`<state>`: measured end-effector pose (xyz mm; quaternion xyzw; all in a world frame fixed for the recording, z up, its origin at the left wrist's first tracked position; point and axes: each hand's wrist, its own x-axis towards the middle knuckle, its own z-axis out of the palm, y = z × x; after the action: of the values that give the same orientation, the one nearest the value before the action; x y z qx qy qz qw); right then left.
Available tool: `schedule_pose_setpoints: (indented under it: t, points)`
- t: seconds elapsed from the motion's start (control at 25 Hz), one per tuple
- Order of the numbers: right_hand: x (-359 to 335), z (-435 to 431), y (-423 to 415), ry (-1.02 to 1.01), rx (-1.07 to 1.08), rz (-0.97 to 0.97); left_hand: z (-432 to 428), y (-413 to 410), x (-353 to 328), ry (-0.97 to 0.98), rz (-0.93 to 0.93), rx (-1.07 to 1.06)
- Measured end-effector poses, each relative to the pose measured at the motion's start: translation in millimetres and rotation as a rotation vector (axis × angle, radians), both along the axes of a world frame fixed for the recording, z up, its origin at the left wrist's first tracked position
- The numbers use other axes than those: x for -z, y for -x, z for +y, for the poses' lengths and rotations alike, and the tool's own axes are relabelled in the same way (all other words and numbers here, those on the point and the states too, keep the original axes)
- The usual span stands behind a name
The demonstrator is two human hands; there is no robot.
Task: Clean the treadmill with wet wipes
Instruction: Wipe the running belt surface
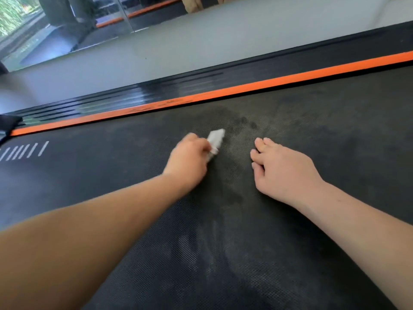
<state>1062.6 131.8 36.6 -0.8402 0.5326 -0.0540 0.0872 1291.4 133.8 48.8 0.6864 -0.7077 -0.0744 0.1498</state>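
Observation:
The black textured treadmill belt (pixel 223 253) fills the lower view, with damp darker patches and dusty smears on it. My left hand (pixel 188 161) grips a crumpled white wet wipe (pixel 215 139) and holds it down on the belt near the middle; the hand is blurred. To its right, my right hand (pixel 281 168) rests on the belt with fingers spread, holding nothing. An orange stripe (pixel 245 87) runs along the belt's far edge, with the ribbed black side rail (pixel 156 90) behind it.
Beyond the rail lies grey floor (pixel 178 48). A mirror wall (pixel 67 23) at the top left reflects gym equipment. White stripe markings (pixel 24 151) sit on the belt at the far left. A dark object (pixel 9 124) shows at the left edge.

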Motion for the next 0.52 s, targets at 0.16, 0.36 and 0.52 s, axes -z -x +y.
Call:
schedule_pose_setpoints:
  t: [0.16,0.36,0.52]
  points:
    - [0.5,0.1,-5.4,-0.008,0.040,0.001,36.1,32.0,15.3,0.035,-0.050,0.078]
    - [6.6,-2.3,-7.5,-0.027,0.032,0.034,27.8,5.2,3.5,0.050,-0.166,0.186]
    - [3.6,5.0,0.0,-0.046,-0.016,0.017,98.5,37.5,16.5,0.041,-0.065,0.285]
